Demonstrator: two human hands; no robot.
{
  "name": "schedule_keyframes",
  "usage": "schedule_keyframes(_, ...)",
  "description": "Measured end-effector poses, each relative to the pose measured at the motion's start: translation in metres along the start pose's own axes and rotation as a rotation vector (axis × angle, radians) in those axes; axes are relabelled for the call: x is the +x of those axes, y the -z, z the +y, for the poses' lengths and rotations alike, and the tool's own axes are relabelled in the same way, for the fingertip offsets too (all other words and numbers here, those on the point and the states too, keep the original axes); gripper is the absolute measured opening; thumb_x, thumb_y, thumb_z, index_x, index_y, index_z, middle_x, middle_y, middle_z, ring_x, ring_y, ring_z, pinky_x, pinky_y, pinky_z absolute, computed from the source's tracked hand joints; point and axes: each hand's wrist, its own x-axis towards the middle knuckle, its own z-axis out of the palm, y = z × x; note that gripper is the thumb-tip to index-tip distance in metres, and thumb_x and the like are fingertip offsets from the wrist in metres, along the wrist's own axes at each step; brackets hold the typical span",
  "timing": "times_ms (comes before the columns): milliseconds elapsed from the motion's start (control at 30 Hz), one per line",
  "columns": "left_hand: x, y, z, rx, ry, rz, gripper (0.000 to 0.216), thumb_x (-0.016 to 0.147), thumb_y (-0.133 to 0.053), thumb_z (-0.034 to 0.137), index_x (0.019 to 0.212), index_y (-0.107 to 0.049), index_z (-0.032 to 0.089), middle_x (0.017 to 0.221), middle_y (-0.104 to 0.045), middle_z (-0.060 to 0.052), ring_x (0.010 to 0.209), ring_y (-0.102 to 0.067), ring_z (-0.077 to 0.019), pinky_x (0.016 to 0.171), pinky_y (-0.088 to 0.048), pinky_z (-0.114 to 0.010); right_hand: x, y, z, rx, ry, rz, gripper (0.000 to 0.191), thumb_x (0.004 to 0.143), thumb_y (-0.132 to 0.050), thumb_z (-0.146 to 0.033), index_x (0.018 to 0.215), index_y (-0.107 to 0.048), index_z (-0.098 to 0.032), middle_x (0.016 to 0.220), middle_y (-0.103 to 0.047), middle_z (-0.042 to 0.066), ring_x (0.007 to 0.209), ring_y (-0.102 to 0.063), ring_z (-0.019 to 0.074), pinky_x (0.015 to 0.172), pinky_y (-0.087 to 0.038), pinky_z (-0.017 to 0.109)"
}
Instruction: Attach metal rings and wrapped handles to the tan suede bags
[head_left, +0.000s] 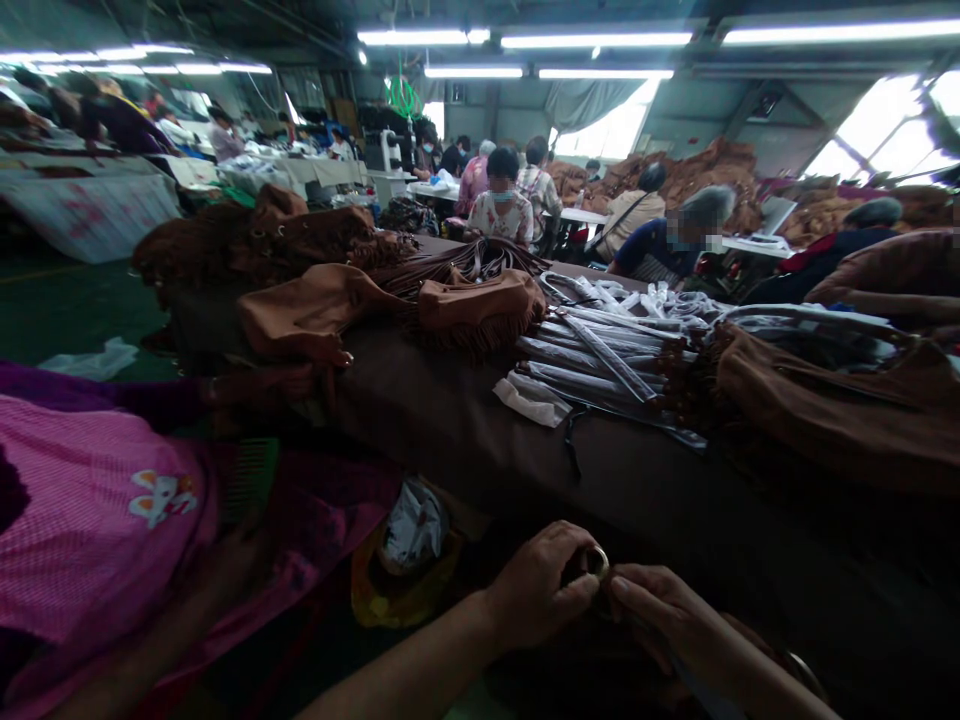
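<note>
My left hand (536,585) and my right hand (664,615) meet low at the near edge of the dark table (465,440). Between their fingertips is a small brass-coloured metal ring (598,562); my left hand's fingers curl around it and my right hand's fingers pinch at it from the right. What hangs below the ring is hidden in shadow. On the table behind lie brown suede fringed bags (480,305) and a bundle of straps wrapped in clear plastic (600,360).
A person in a pink checked apron (90,520) sits close on my left, an arm reaching onto the table. A crumpled plastic bag (412,530) lies below the table edge. More brown bags (847,410) are piled at right. Several workers sit at far tables.
</note>
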Motion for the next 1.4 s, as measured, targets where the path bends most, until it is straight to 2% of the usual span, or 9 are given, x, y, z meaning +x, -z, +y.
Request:
schedule_keyframes(100, 0.0, -0.001, 0.003, 0.029, 0.008, -0.021, 0.027, 0.087, -0.057, 0.032, 0.108, -0.057, 0.016, 0.106, -0.06, -0.007, 0.098, -0.055, -0.0184, 0.091, -0.044, -0.029, 0.0, 0.0, 0.006, -0.018, -0.015, 0.003, 0.051, 0.087, -0.045, -0.063, 0.076, -0.056, -0.015, 0.053, -0.041, -0.007, 0.039, -0.03, 0.0041, 0.038, -0.021, 0.019)
schedule_keyframes(300, -0.002, -0.015, -0.005, 0.297, 0.022, 0.115, 0.036, 0.08, -0.058, 0.02, 0.115, -0.053, 0.012, 0.111, -0.059, -0.011, 0.101, -0.055, -0.0213, 0.093, -0.046, -0.035, -0.002, -0.001, 0.01, -0.046, -0.092, 0.055, 0.06, 0.077, -0.045, -0.076, 0.07, -0.052, -0.017, 0.048, -0.039, -0.008, 0.036, -0.03, 0.0044, 0.037, -0.022, 0.019)
schedule_keyframes(467, -0.008, -0.017, -0.001, 0.466, 0.023, 0.194, 0.04, 0.087, -0.058, 0.034, 0.124, -0.054, 0.019, 0.123, -0.051, -0.012, 0.114, -0.049, -0.0256, 0.098, -0.045, -0.042, -0.003, -0.001, 0.009, -0.059, -0.081, 0.066, 0.059, 0.079, -0.044, -0.075, 0.073, -0.052, -0.017, 0.05, -0.042, -0.007, 0.035, -0.031, 0.0039, 0.037, -0.022, 0.018)
schedule_keyframes(567, -0.008, -0.012, 0.008, 0.565, 0.093, 0.223, 0.043, 0.084, -0.062, 0.045, 0.121, -0.059, 0.024, 0.115, -0.052, -0.01, 0.106, -0.05, -0.0269, 0.093, -0.047, -0.045, -0.003, 0.0, 0.011, -0.073, -0.064, 0.08, 0.057, 0.081, -0.043, -0.073, 0.074, -0.052, -0.017, 0.047, -0.04, -0.008, 0.035, -0.031, 0.0043, 0.036, -0.022, 0.018)
schedule_keyframes(667, -0.006, -0.006, 0.016, 0.499, 0.167, 0.124, 0.042, 0.083, -0.064, 0.042, 0.121, -0.06, 0.024, 0.109, -0.053, -0.008, 0.094, -0.055, -0.0217, 0.086, -0.051, -0.038, -0.004, 0.001, 0.014, -0.058, -0.052, 0.077, 0.058, 0.081, -0.043, -0.073, 0.074, -0.052, -0.017, 0.047, -0.039, -0.008, 0.036, -0.03, 0.0042, 0.036, -0.023, 0.018)
schedule_keyframes(767, -0.005, -0.001, 0.023, 0.427, 0.205, 0.034, 0.041, 0.082, -0.066, 0.033, 0.121, -0.059, 0.022, 0.114, -0.053, -0.007, 0.096, -0.058, -0.0208, 0.088, -0.051, -0.034, -0.006, 0.0, 0.017, -0.057, -0.046, 0.074, 0.056, 0.083, -0.043, -0.072, 0.076, -0.053, -0.017, 0.048, -0.039, -0.008, 0.036, -0.029, 0.0042, 0.036, -0.021, 0.018)
schedule_keyframes(967, -0.007, 0.004, 0.029, 0.386, 0.151, -0.054, 0.041, 0.084, -0.061, 0.031, 0.124, -0.055, 0.023, 0.118, -0.052, -0.007, 0.095, -0.061, -0.0194, 0.087, -0.051, -0.031, -0.008, -0.005, 0.007, -0.047, 0.014, 0.085, 0.05, 0.088, -0.042, -0.065, 0.077, -0.054, -0.017, 0.051, -0.041, -0.007, 0.042, -0.031, 0.0053, 0.04, -0.023, 0.019)
schedule_keyframes(1200, -0.008, -0.008, 0.016, 0.383, 0.034, 0.121, 0.041, 0.082, -0.061, 0.027, 0.123, -0.055, 0.024, 0.118, -0.058, -0.006, 0.104, -0.057, -0.0223, 0.093, -0.046, -0.036, -0.005, -0.012, -0.006, -0.098, 0.028, 0.139, 0.051, 0.088, -0.04, -0.066, 0.074, -0.051, -0.018, 0.053, -0.042, -0.007, 0.044, -0.033, 0.0067, 0.041, -0.025, 0.02)
schedule_keyframes(1400, -0.006, -0.028, 0.007, 0.238, -0.019, 0.253, 0.027, 0.08, -0.052, 0.017, 0.107, -0.054, 0.018, 0.104, -0.059, -0.007, 0.099, -0.052, -0.0213, 0.093, -0.042, -0.037, -0.011, -0.02, -0.021, -0.207, -0.008, 0.188, 0.051, 0.089, -0.037, -0.064, 0.071, -0.05, -0.019, 0.055, -0.042, -0.005, 0.048, -0.036, 0.0086, 0.045, -0.03, 0.021)
